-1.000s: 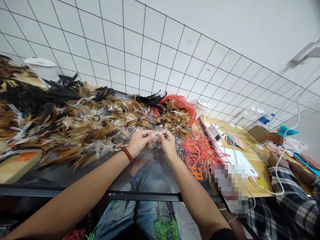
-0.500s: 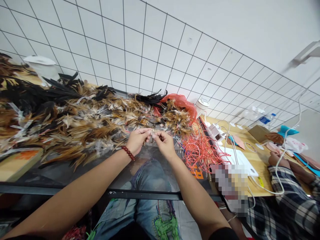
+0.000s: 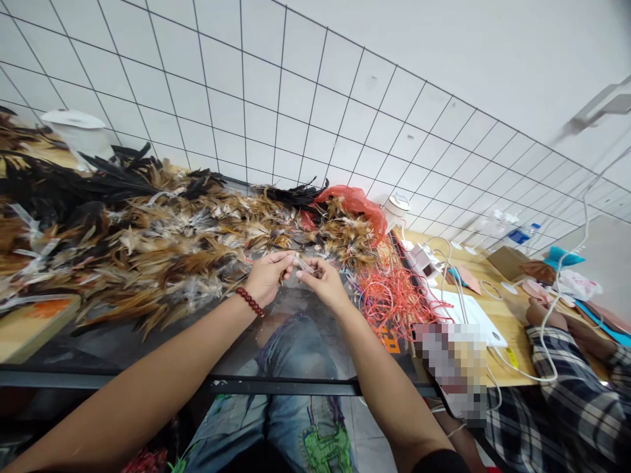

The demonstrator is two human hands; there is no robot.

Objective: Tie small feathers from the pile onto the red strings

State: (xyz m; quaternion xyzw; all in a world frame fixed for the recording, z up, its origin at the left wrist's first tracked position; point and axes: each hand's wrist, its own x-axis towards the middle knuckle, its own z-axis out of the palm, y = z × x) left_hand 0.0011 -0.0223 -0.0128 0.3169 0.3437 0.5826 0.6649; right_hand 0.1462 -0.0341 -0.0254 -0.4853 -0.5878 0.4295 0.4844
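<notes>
My left hand (image 3: 270, 276), wearing a dark red bead bracelet (image 3: 250, 301), is closed in a pinch. A small brown bit that looks like a feather shows under its fingers. A short, clear, whitish strip (image 3: 303, 265) runs from its fingertips to my right hand (image 3: 323, 281), whose thumb and fingers are pinched on the strip's other end. Both hands are above the dark tabletop (image 3: 290, 303), just in front of a pile of brown and tan feathers (image 3: 182, 240). Exactly how the strip meets the feather is too small to tell.
Long black feathers (image 3: 113, 174) lie at the back left. Tangled red-pink string (image 3: 389, 295) and a red plastic bag (image 3: 357, 203) are to the right. A black wire grid (image 3: 280, 98) stands behind. At far right, a co-worker's plaid sleeve (image 3: 557, 355) rests by white cables.
My right hand has turned a little and its fingers have shifted, so the clear strip now shows between the hands. My left hand has barely moved.
</notes>
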